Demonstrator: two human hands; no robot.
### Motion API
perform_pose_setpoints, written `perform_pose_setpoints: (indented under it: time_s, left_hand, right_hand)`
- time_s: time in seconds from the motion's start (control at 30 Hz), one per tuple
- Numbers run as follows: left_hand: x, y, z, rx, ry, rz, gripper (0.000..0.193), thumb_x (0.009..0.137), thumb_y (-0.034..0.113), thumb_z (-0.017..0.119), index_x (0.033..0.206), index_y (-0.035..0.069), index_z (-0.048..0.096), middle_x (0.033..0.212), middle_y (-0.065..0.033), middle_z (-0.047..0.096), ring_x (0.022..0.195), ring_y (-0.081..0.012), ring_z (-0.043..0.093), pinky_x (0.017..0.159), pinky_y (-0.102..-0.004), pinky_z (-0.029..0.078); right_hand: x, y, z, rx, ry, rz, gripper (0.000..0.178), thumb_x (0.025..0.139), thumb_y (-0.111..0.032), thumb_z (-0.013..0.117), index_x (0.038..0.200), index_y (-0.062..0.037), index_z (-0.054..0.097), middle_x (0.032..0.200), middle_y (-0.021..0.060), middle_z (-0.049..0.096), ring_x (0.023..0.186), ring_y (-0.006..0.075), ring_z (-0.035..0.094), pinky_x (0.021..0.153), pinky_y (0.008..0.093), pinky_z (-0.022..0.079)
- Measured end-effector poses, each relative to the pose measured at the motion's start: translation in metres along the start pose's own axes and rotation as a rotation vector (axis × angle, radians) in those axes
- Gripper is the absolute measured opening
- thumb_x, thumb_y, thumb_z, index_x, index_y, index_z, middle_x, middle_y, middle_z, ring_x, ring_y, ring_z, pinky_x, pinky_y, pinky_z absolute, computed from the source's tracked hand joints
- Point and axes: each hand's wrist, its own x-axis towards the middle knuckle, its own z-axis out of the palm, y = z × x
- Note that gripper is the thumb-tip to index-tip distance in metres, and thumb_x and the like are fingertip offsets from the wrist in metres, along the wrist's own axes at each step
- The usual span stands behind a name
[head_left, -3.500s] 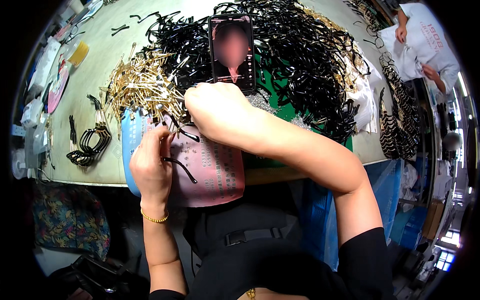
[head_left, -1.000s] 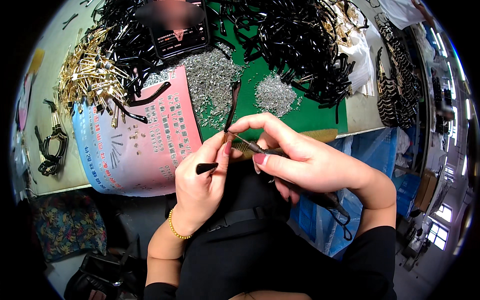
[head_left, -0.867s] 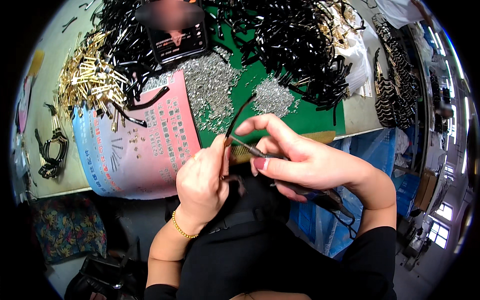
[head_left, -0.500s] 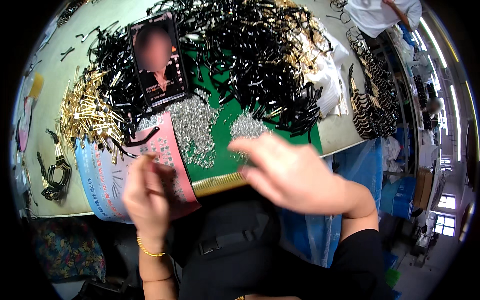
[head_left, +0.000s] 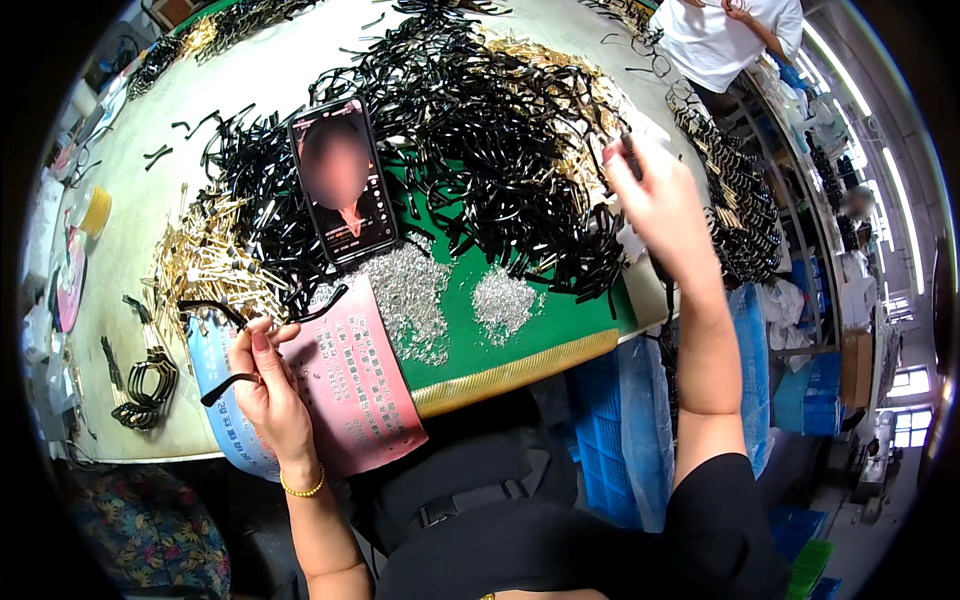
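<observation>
At the far left edge of the pale worktable (head_left: 130,250) a small yellow tub (head_left: 96,211) stands near the rim; what it holds is too small to make out. Below it, a bundle of black curved pieces (head_left: 140,385) lies near the table's front edge. Next comes a loose heap of gold-coloured metal arms (head_left: 215,265), spread on the bare table rather than in any tray.

The left hand (head_left: 268,385) hovers over the front edge, above a pink and blue printed sheet (head_left: 345,385). Its fingers are pinched around a thin black spectacle arm (head_left: 228,382), whose free end points left and slightly down, clear of the table.

Further right a phone (head_left: 343,182) lies face up with its screen lit, ringed by loose black arms. Beside it a green mat (head_left: 540,335) carries two heaps of small silvery parts (head_left: 500,300), probably screws, though they are too fine to be sure. A big tangle of black frame arms (head_left: 490,140) covers the mat's far side.

The right hand (head_left: 665,200) is raised over the right end of that tangle, fingers closed on a slim dark tool (head_left: 631,156) that sticks up past the knuckles. Beyond the table's right edge, rows of dark frames (head_left: 745,210) lie stacked, and another person in a white shirt (head_left: 725,40) stands at the far corner.
</observation>
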Motion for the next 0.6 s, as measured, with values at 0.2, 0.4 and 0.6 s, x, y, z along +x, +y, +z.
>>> perform_pose_setpoints:
  time_s: [0.2,0.4,0.6]
  left_hand:
    - [-0.003,0.004,-0.002,-0.068,0.04,-0.071,0.028,0.112,0.022,0.044,0.131,0.005,0.056,0.1,-0.0062,0.07,0.057,0.0027,0.04,0.048,-0.0143,0.033]
    - [-0.034,0.024,0.005,-0.069,0.106,0.199,0.028,0.112,0.019,0.042,0.13,0.001,0.054,0.105,-0.0144,0.071,0.073,-0.0086,0.057,0.062,-0.0217,0.048]
    - [-0.051,0.023,0.017,0.331,-0.238,0.097,0.02,0.108,0.008,0.049,0.121,0.0,0.061,0.098,-0.0098,0.072,0.084,-0.0149,0.068,0.077,-0.0298,0.056]
  right_hand:
    - [-0.005,-0.01,-0.011,0.728,-0.358,0.345,0.024,0.103,-0.029,0.06,0.108,-0.0054,0.06,0.064,-0.004,0.055,0.047,0.0047,0.053,0.042,0.0222,0.042]
    - [-0.064,-0.092,0.024,0.936,-1.066,0.499,0.027,0.103,-0.028,0.059,0.114,-0.0028,0.058,0.071,0.0004,0.057,0.052,0.0078,0.058,0.046,0.0253,0.051]
    - [-0.12,-0.119,0.065,0.728,-1.023,-0.131,0.037,0.104,-0.034,0.057,0.115,0.0,0.047,0.088,0.0176,0.063,0.077,0.0292,0.07,0.065,0.0381,0.054]
